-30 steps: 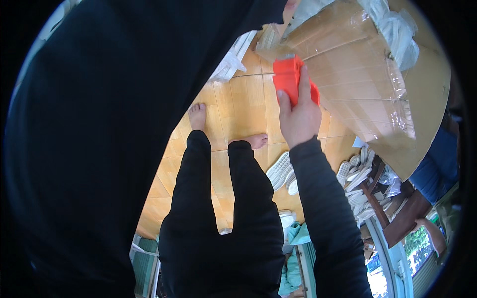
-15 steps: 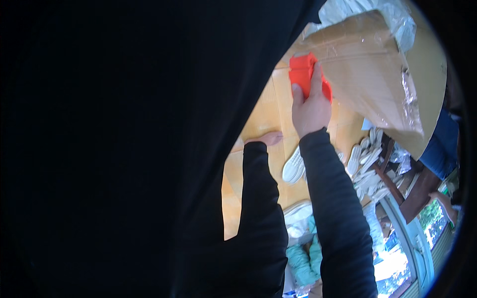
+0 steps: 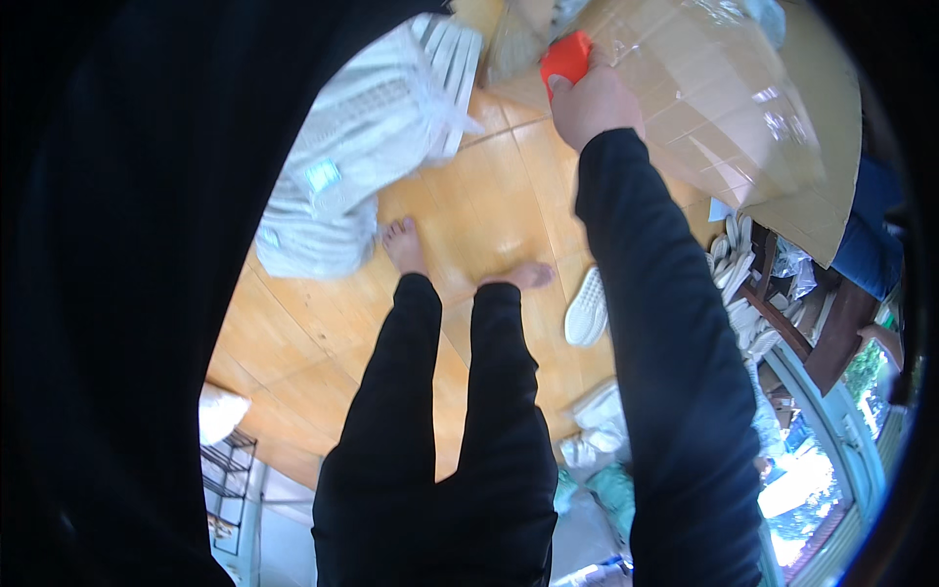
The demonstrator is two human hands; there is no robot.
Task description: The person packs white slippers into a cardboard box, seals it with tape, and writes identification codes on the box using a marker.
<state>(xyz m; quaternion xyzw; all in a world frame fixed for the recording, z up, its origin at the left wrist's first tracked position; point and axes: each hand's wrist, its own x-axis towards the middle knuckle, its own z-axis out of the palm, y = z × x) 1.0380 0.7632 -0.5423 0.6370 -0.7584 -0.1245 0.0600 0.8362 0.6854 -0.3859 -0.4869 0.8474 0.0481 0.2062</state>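
While the right hand (image 3: pixel 595 98) grips a red tape dispenser (image 3: pixel 565 57) against the taped cardboard box (image 3: pixel 724 108) overhead, it could slip off the glossy tape and drop toward the bare feet; the left hand is hidden.

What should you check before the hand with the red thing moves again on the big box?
1. Grip on the red tool: ok. The right hand is closed around it.
2. Tool against the cardboard box: ok, it appears to rest at the box's taped surface, near its edge.
3. Left hand: cannot tell. A dark sleeve blocks the whole left side of the view.
4. Bare feet: ok for now. They stand on the wooden floor, below the box, so watch for anything dropping.
5. Floor clutter: not ok. A white shoe lies close beside the feet, and a white mesh bundle lies close in front of them.
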